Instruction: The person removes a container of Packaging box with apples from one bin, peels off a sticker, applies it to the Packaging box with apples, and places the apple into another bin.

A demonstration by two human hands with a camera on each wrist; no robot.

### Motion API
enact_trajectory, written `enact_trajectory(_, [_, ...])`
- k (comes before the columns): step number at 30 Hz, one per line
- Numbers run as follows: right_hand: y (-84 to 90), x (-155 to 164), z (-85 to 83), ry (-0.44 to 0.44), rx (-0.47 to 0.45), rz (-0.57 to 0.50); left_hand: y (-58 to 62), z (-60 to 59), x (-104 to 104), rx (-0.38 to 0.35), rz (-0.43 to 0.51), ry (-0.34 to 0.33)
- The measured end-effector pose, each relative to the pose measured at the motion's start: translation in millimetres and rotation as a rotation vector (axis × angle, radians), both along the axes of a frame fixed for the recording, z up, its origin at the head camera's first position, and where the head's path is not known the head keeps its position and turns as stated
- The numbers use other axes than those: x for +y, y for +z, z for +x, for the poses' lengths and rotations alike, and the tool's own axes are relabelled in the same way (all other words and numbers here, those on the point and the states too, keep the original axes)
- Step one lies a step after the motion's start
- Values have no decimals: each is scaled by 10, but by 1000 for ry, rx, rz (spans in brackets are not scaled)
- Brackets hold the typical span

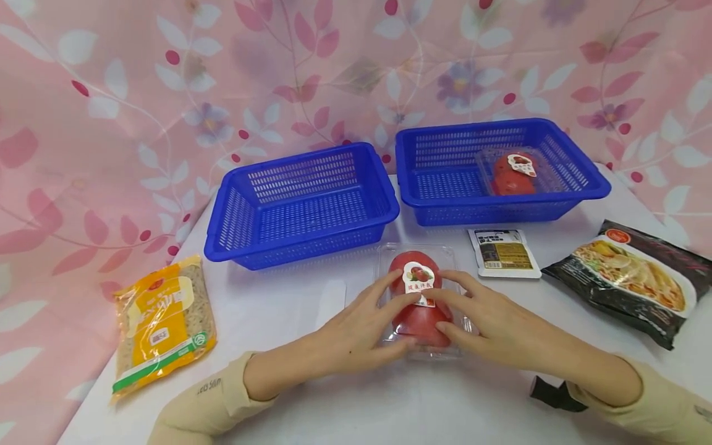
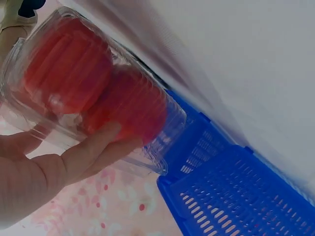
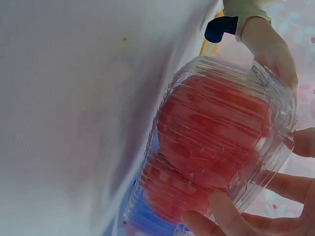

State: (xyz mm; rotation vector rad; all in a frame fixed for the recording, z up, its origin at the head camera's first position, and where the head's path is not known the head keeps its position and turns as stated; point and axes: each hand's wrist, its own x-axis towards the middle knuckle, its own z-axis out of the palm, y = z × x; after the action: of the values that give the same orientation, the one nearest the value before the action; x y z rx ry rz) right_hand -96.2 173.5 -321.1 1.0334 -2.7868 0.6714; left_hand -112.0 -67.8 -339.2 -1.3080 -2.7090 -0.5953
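A clear plastic box of tomatoes lies at the middle front of the table, with a white label on its lid. My left hand holds it from the left, some fingers over the lid and others against the ridged side wall. From the right my right hand holds the same box, thumb and fingers spread over the lid, with fingertips on the side. Both hands' fingertips come close together at the label. Through the clear wall, two red tomatoes show.
Behind the box stand two blue baskets: the left basket and the right basket, which holds another box of tomatoes. A yellow grain bag lies at left. A small flat packet and a black noodle packet lie at right.
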Motion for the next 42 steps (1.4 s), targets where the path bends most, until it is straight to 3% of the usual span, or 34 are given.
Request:
enact_trajectory(9, [142, 58, -28, -31, 44, -26, 151, -37, 79, 70, 12, 13])
enact_trajectory(15, [264, 105, -94, -57, 112, -44, 296, -146, 187, 88, 34, 30])
enact_trajectory(25, [447, 168, -274, -118, 171, -76, 494, -391, 358, 156, 110, 33])
enact_trajectory(32, [604, 193, -450, -155, 185, -79, 561, -652, 519, 314, 186, 81])
enact_trajectory(42, [753, 262, -751, -229, 117, -86, 701, -982, 698, 257, 164, 124])
